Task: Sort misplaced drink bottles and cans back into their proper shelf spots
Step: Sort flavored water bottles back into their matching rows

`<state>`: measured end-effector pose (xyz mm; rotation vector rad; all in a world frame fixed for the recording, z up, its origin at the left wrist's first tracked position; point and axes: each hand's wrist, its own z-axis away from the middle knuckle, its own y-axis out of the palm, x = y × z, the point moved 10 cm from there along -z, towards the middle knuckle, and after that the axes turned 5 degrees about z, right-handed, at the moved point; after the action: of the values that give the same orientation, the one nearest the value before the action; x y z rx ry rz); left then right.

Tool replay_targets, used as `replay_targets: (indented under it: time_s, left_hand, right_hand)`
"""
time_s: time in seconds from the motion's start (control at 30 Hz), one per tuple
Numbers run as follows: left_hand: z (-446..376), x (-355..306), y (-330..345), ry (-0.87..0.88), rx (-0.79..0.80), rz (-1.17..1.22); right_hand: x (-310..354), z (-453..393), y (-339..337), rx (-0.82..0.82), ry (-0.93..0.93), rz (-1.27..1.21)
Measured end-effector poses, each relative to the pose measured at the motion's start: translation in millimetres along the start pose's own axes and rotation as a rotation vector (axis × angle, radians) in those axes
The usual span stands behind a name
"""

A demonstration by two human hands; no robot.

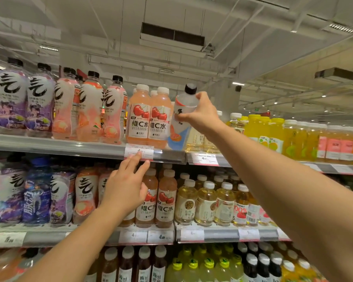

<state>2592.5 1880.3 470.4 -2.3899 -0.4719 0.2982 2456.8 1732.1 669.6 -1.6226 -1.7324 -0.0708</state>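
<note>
Left hand [126, 187]: fingers straight and loosely spread, tips touching the price tag [139, 152] on the top shelf [55, 146] edge, holding nothing.
Cherry vitamin C bottles [148, 117]: upright on the top shelf, just left of the held bottle.
Black-capped bottle [183, 110]: tilted, base down among the top-shelf drinks, beside the cherry ones.
Right hand [200, 112]: fingers wrapped round the black-capped bottle's upper body.
Yellow juice bottles [273, 133]: farther right, same shelf.

Right hand [200, 115] raised, fingers curled in a grip; left hand [126, 186] lower, fingers straight.
</note>
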Motion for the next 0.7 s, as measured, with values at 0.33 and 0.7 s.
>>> replay_targets:
  time_s: [0.33, 0.7]
  left_hand:
    - [16.1, -23.9, -7.9, -0.090, 0.266, -0.059]
    - [102.2, -97.3, -5.5, 0.047, 0.586, -0.053]
  right_hand:
    - [17.6, 114.0, -59.4, -0.090, -0.221, 0.148]
    - [-33.0, 248.0, -102.9, 0.062, -0.049, 0.084]
